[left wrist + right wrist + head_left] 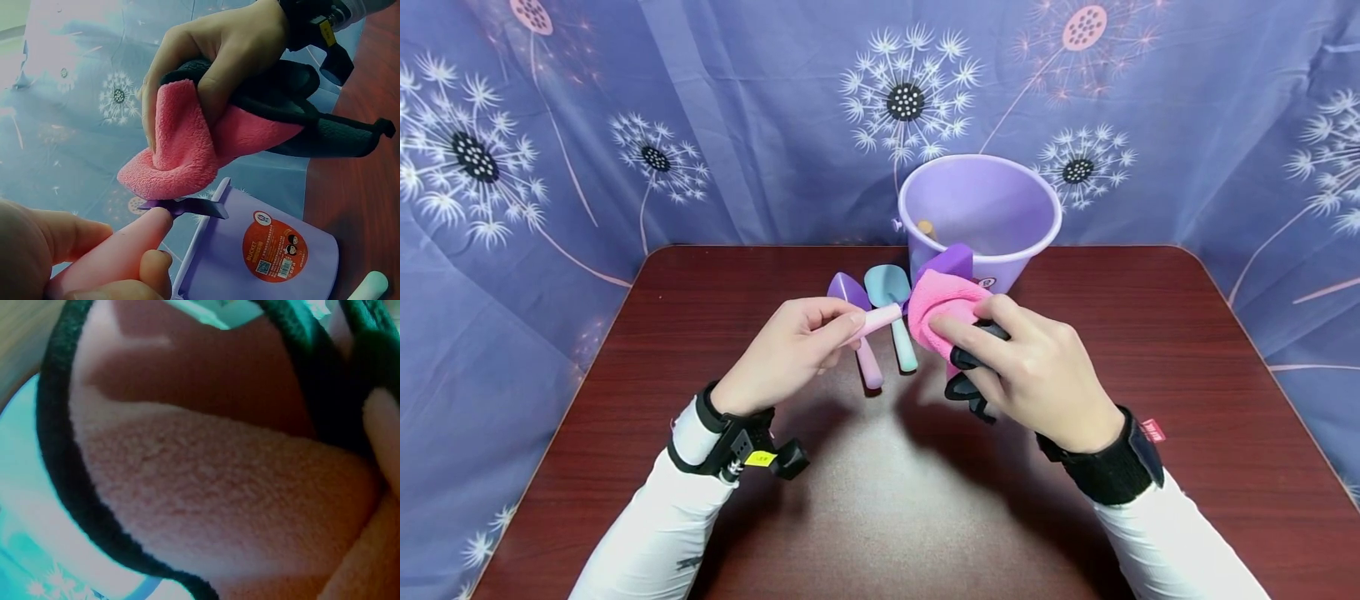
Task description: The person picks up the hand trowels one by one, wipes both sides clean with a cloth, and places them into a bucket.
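My left hand (797,354) pinches the pale pink handle (880,318) of a toy garden tool between thumb and fingers. Its purple head (951,260) shows behind a pink plush cloth (943,300) with dark trim. The right hand (1037,367) grips that bunched cloth, which lies against the tool's head and hides part of it. In the left wrist view, the cloth (181,150) sits just above the thin edge of the purple head (194,207). Folds of cloth (206,481) fill most of the right wrist view.
A lilac bucket (1007,271) stands at the table's back edge, with a tan object (927,227) inside. Left of it lie a purple toy spade with a pink handle (870,367) and a teal toy shovel (887,285). A dandelion-patterned curtain (760,125) hangs behind the dark red table (700,333).
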Demonstrator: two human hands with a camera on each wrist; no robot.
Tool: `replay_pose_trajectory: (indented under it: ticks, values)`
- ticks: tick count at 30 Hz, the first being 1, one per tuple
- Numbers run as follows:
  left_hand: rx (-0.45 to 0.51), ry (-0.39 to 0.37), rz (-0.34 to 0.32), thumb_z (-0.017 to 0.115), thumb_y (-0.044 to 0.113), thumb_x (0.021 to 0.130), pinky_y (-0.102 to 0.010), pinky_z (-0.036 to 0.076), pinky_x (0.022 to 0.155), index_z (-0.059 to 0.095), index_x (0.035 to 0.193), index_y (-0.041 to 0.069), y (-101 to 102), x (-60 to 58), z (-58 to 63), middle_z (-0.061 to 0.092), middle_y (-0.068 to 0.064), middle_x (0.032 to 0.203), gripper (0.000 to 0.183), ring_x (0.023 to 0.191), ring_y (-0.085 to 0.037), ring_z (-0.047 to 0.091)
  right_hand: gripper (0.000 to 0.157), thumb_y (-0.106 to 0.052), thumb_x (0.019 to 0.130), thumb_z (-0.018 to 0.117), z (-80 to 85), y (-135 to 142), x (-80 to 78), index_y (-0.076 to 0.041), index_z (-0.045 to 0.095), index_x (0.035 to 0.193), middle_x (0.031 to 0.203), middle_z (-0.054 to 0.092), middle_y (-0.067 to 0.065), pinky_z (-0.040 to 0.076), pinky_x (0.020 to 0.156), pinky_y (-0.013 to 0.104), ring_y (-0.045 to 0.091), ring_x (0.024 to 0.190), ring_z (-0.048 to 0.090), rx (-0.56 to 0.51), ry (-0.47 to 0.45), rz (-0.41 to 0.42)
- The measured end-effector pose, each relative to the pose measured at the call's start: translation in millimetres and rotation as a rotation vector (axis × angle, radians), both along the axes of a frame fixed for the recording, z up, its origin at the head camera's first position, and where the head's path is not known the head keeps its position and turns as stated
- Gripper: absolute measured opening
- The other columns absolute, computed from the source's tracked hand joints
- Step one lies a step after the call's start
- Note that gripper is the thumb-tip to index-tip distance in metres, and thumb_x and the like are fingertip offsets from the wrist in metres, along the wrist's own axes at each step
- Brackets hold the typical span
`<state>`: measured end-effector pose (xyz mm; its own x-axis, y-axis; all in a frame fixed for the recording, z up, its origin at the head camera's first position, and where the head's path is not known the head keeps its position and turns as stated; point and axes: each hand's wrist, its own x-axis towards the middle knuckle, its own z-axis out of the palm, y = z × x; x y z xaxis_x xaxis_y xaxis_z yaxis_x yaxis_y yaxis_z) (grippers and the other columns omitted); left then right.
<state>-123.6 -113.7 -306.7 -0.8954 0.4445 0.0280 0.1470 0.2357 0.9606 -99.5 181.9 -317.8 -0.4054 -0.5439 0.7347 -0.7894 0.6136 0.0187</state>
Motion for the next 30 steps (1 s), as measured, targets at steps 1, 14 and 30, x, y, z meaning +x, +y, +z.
replay_pose_trajectory:
  ticks: [1, 14, 30]
  values:
    - [0.003, 0.0, 0.001, 0.062, 0.024, 0.109, -0.026, 0.024, 0.049, 0.072, 0.095, 0.006, -1, -0.2, -0.1, 0.042, -0.004, 0.063, 0.024, 0.057, -0.014, 0.035, 0.039, -0.009, 0.092, 0.053, -0.1, 0, -0.1, -0.018, 0.076, 0.122, 0.099, 0.06, 0.01, 0.046, 0.046, 0.039, 0.022, 0.066, 0.053, 0.007, -0.001, 0.008]
    - [-0.011, 0.015, -0.003, 0.063, 0.023, 0.108, -0.028, 0.025, 0.047, 0.075, 0.103, 0.009, -9, -0.2, 7.0, 0.04, -0.005, 0.062, 0.019, 0.056, -0.014, 0.034, 0.041, -0.01, 0.091, 0.049, 3.5, 5, -1.6, -0.019, 0.077, 0.12, 0.097, 0.059, 0.009, 0.041, 0.044, 0.036, 0.019, 0.062, 0.048, 0.029, -0.019, -0.003]
    - [-0.028, 0.025, 0.022, 0.063, 0.019, 0.106, -0.027, 0.024, 0.049, 0.074, 0.098, 0.012, -13, 0.4, 11.2, 0.044, -0.006, 0.064, 0.015, 0.057, -0.015, 0.035, 0.032, -0.019, 0.101, 0.054, 5.2, 20, -11.6, -0.018, 0.078, 0.123, 0.099, 0.061, 0.014, 0.038, 0.041, 0.04, 0.021, 0.052, 0.048, -0.07, -0.006, -0.152]
